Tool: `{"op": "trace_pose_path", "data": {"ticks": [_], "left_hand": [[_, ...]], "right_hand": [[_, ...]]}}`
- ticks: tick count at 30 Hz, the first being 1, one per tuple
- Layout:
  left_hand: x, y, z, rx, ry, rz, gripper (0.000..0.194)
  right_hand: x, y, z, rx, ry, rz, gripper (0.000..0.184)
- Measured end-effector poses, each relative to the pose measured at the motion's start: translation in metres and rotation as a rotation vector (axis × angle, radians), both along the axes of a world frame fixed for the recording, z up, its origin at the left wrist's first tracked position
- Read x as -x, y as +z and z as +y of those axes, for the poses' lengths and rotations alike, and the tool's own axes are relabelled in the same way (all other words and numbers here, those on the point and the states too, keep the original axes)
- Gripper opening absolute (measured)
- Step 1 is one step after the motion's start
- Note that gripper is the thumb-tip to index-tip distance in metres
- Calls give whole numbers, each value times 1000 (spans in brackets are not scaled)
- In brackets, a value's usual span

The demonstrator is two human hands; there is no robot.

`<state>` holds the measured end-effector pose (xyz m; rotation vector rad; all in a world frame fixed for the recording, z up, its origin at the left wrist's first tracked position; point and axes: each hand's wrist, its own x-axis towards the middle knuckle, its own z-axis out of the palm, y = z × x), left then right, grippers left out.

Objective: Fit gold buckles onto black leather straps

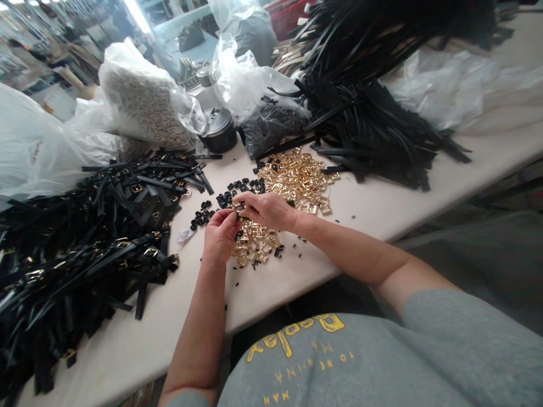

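Observation:
My left hand (220, 233) is closed in a pinch, its fingertips on a small dark piece (238, 215) too small to name. Against those fingertips my right hand (269, 210) is also closed, thumb and fingers together; what it grips is hidden. Both hands are over a heap of gold-coloured metal buckles (294, 175), some lying in front of the fingers and more behind. Small black loops (202, 215) lie in a loose cluster to the left of and beyond my hands. Tiny black bits (278, 250) are scattered around the nearer buckles.
Black straps with buckles (127, 243) are piled along the left of the pale table (271, 302). Plain black straps (373, 130) lie in a heap at the back right. Filled plastic bags (136, 96) and a dark lidded pot (218, 130) stand behind.

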<state>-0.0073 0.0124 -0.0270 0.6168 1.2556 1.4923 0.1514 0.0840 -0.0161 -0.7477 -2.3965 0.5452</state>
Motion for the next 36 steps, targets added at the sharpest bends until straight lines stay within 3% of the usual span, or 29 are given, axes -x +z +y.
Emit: {"op": "trace_pose_path", "data": {"ticks": [4, 11, 20, 26, 36], "left_hand": [[-11, -1, 0, -1, -19, -2, 44], [-9, 3, -3, -44, -47, 96, 40], [-2, 5, -5, -85, -38, 298, 31], [-3, 7, -5, -75, -37, 348, 28], [5, 1, -2, -99, 15, 390, 26]], "right_hand": [[4, 0, -5, 52, -49, -9, 34], [-2, 3, 0, -27, -2, 0, 32], [-9, 19, 2, -57, 24, -184, 24], [-14, 28, 4, 31, 37, -275, 24], [-7, 15, 3, 70, 96, -147, 18]]}}
